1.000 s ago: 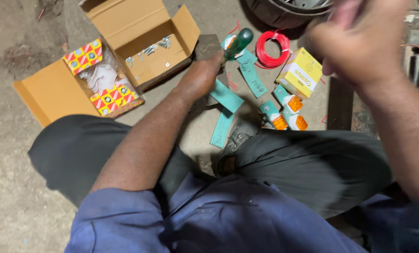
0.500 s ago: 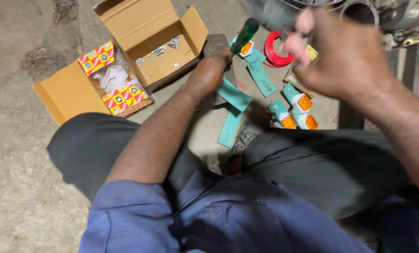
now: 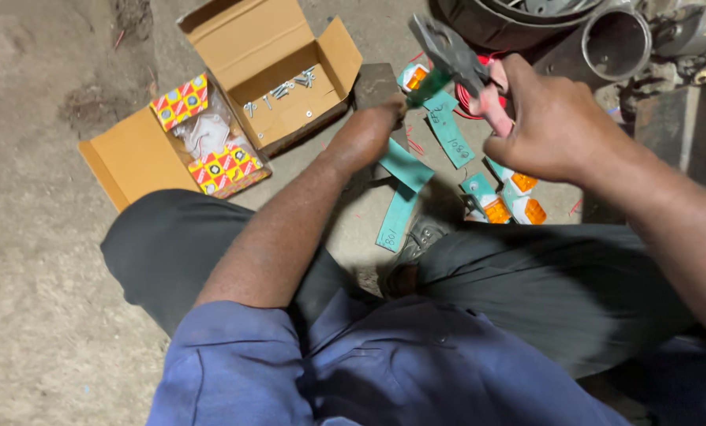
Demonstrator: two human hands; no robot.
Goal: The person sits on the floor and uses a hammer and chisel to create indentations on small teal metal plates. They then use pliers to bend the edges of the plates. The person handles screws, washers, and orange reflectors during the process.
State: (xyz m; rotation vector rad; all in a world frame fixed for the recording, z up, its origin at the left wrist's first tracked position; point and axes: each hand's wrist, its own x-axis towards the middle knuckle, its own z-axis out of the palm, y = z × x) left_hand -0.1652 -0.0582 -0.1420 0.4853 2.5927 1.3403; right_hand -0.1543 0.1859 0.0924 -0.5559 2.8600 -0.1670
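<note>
My right hand (image 3: 558,126) is raised over the ground and grips a pair of pliers (image 3: 455,55) by its red handles, the dark jaws pointing up-left. My left hand (image 3: 376,118) reaches down to the ground beside a dark block (image 3: 375,79). Its fingers curl away from me and are hidden. A green tool handle (image 3: 428,85) sticks out right at its fingertips; whether the hand holds it is unclear. Teal paper strips (image 3: 404,166) lie just beside the left wrist.
An open cardboard box (image 3: 234,47) with loose screws sits at the back left, a colourful small carton (image 3: 219,162) with a white bag in front of it. Packets with orange lamps (image 3: 518,205), a red wire coil (image 3: 465,95), a metal pipe (image 3: 617,39) and a dark round vessel (image 3: 479,24) lie around.
My right hand has come down and toward the left, and the pliers in it now show clearly. My left hand stays at the same spot on the ground.
</note>
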